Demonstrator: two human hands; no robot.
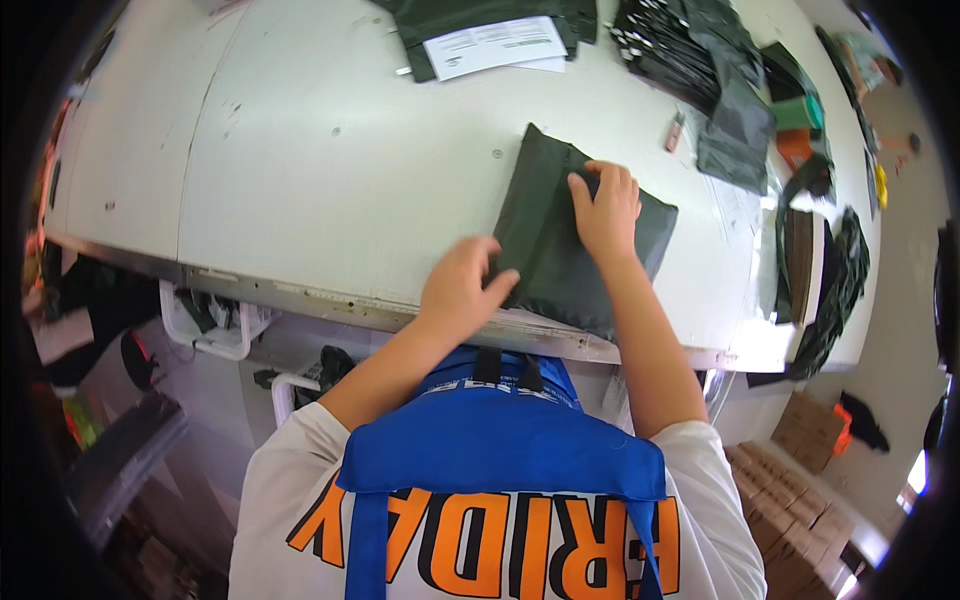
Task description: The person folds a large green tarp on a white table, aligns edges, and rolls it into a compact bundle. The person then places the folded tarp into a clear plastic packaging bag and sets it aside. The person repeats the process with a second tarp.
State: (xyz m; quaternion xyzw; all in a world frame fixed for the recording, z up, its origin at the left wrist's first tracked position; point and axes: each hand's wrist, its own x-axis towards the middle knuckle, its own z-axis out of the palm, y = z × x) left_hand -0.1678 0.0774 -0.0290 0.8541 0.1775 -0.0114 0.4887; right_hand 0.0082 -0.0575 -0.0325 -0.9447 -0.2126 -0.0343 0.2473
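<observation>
A flat, dark green-black plastic mailing bag point(548, 235) lies at a slant on the white table, close to its front edge. My right hand point(608, 212) rests on top of the bag, thumb apart from the fingers. At the bag's lower left side is my left hand point(466, 288), slightly blurred, with thumb and fingers spread around the corner. Whether its fingertips touch the plastic is hard to make out. Neither hand appears to grip anything.
Dark bags with a white printed sheet point(497, 47) lie at the table's far side. Bundled black bags point(665, 55), a small pinkish tube point(675, 131) and a green tape roll point(797, 113) are at the far right. Cardboard boxes point(790, 500) stand below, right.
</observation>
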